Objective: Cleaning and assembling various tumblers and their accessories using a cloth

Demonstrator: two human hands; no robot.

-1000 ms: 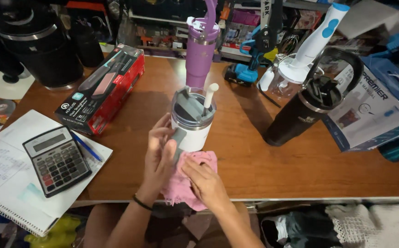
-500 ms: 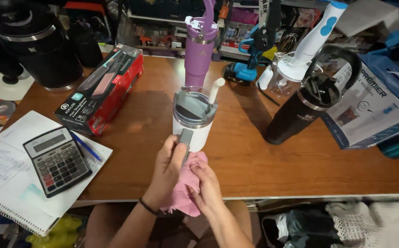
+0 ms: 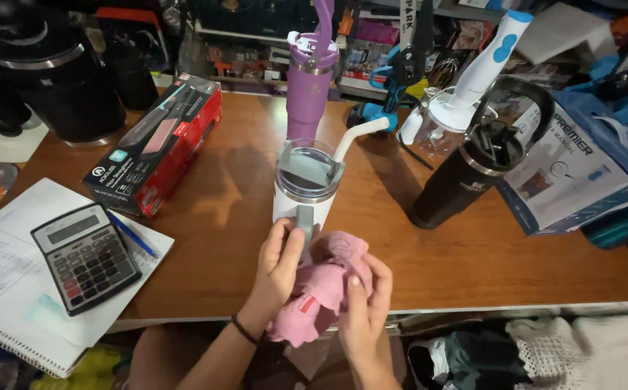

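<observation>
A: Where do we stand with the white tumbler (image 3: 301, 202)?

B: We hold it at the near edge of the wooden table (image 3: 473, 267). Our left hand (image 3: 278, 267) is wrapped on its lower side, fingers pressed together and curled around the wall, with the thumb lying beside the grey handle (image 3: 304, 220).

A: And the pink cloth (image 3: 317, 292)?

B: It is bunched just under the fingertips of the left hand and against the bottom of the tumbler. Our right hand (image 3: 361, 314) grips it from below, fingers closed around the folds.

A: So is the wiping finished, in our opinion?

B: We judge it is in the middle. The cloth touches only the low part of the cup; the clear lid (image 3: 307, 170) and the white straw (image 3: 357, 137), above our fingers, are not touched by it now. We cannot tell whether the wall is already clean.

A: What stands beyond our fingers?

B: A purple tumbler (image 3: 308, 87) straight behind, a black tumbler (image 3: 466, 173) to the right, and a calculator (image 3: 86, 256) on a notebook (image 3: 10, 318) well to the left.
</observation>
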